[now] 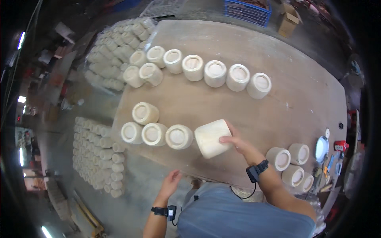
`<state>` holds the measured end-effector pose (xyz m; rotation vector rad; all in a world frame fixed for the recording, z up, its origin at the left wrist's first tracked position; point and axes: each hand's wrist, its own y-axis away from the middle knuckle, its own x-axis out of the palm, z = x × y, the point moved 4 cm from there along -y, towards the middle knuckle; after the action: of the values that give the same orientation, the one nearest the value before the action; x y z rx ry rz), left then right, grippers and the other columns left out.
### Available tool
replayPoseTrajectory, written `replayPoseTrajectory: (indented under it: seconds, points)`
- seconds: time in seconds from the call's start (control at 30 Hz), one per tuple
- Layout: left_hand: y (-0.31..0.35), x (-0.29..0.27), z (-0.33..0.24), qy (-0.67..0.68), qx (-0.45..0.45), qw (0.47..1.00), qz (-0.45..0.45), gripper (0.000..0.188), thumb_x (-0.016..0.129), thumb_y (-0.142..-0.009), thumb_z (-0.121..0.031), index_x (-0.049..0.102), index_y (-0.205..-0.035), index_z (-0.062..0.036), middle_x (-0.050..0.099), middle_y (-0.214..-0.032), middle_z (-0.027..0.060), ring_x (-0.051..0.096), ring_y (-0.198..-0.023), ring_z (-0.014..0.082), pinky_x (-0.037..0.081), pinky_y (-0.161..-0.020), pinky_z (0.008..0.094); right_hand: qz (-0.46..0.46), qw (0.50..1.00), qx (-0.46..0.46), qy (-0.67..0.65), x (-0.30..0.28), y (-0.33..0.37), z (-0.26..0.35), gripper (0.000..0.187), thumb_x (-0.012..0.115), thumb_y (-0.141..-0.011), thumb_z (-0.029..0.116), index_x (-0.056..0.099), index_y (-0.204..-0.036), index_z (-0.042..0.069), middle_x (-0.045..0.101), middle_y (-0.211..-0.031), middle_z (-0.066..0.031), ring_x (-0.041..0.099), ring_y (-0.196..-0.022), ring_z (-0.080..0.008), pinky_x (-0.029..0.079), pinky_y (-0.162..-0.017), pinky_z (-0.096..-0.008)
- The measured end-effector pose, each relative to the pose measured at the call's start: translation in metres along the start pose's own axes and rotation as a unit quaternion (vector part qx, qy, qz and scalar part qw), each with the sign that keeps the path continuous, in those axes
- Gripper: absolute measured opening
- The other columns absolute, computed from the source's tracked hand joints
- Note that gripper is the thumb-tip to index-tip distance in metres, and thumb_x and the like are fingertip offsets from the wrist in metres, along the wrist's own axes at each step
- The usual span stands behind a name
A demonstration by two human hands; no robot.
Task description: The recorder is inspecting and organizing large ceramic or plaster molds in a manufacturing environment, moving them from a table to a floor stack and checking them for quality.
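Note:
My right hand (235, 139) grips a cream-coloured, rounded pot-shaped piece (212, 139), tilted on its side above the near part of the table. The thumb lies across its pale wall, and the other fingers are mostly hidden behind it. Off the table's near edge hangs my left hand (170, 183), open and holding nothing. Just left of the held piece, a similar pot-shaped piece (178, 137) stands on the table (198, 99) with a round recess facing up. Several more stand beside it, including one (154, 134) in the same near row.
A far row of like pieces (215, 73) curves across the table. At right stand several more (278, 158), near a round pale-blue object (322, 149) and a red can (340, 145). Wrapped stacks (115, 51) and floor stacks (97, 154) fill the left. Beyond: a blue crate (247, 14), a cardboard box (289, 22).

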<state>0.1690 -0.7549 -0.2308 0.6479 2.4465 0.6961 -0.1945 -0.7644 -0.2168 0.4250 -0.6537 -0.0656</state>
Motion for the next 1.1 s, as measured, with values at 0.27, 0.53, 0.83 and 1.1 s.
replayPoseTrajectory:
  seconds: [0.27, 0.53, 0.83, 1.1]
  points:
    - [-0.015, -0.05, -0.001, -0.062, 0.002, 0.997, -0.041, 0.046, 0.062, -0.097, -0.03, 0.056, -0.132, -0.0009, 0.066, -0.122, 0.0167, 0.062, -0.113, 0.0227, 0.048, -0.097, 0.0339, -0.222, 0.721, -0.09, 0.651, 0.03, -0.044, 0.012, 0.107, 0.087, -0.056, 0.034, 0.038, -0.15, 0.018, 0.031, -0.148, -0.0306, 0.033, -0.132, -0.0521, 0.036, -0.107, -0.0554]
    - [-0.061, -0.127, -0.033, -0.237, 0.112, 0.943, -0.203, 0.05, 0.062, -0.091, -0.03, 0.055, -0.131, -0.0013, 0.064, -0.124, 0.0213, 0.059, -0.116, 0.0399, 0.047, -0.099, 0.0472, -0.119, 0.629, -0.262, 0.722, 0.035, -0.111, -0.038, 0.08, 0.082, -0.065, 0.031, 0.052, -0.135, 0.007, 0.05, -0.139, -0.0221, 0.039, -0.134, -0.0431, 0.035, -0.112, -0.0496]
    - [-0.211, -0.147, -0.028, -0.322, 0.168, 0.904, -0.226, 0.077, 0.067, -0.082, -0.045, 0.041, -0.146, -0.0112, 0.053, -0.128, 0.0219, 0.048, -0.122, 0.0394, 0.038, -0.099, 0.0562, -0.148, 0.439, -0.199, 0.864, 0.088, -0.104, -0.061, 0.045, 0.066, -0.084, 0.042, 0.069, -0.101, 0.0, 0.068, -0.088, -0.024, 0.066, -0.086, -0.0429, 0.051, -0.078, -0.0547]
    - [-0.236, -0.12, -0.034, -0.286, 0.264, 0.889, -0.243, 0.061, 0.067, -0.083, -0.04, 0.056, -0.132, -0.006, 0.055, -0.123, 0.0224, 0.051, -0.116, 0.0399, 0.041, -0.095, 0.0535, -0.24, 0.566, -0.194, 0.764, 0.017, -0.132, -0.083, 0.04, 0.064, -0.084, 0.042, 0.071, -0.092, 0.003, 0.067, -0.08, -0.0214, 0.065, -0.071, -0.04, 0.05, -0.067, -0.0541]
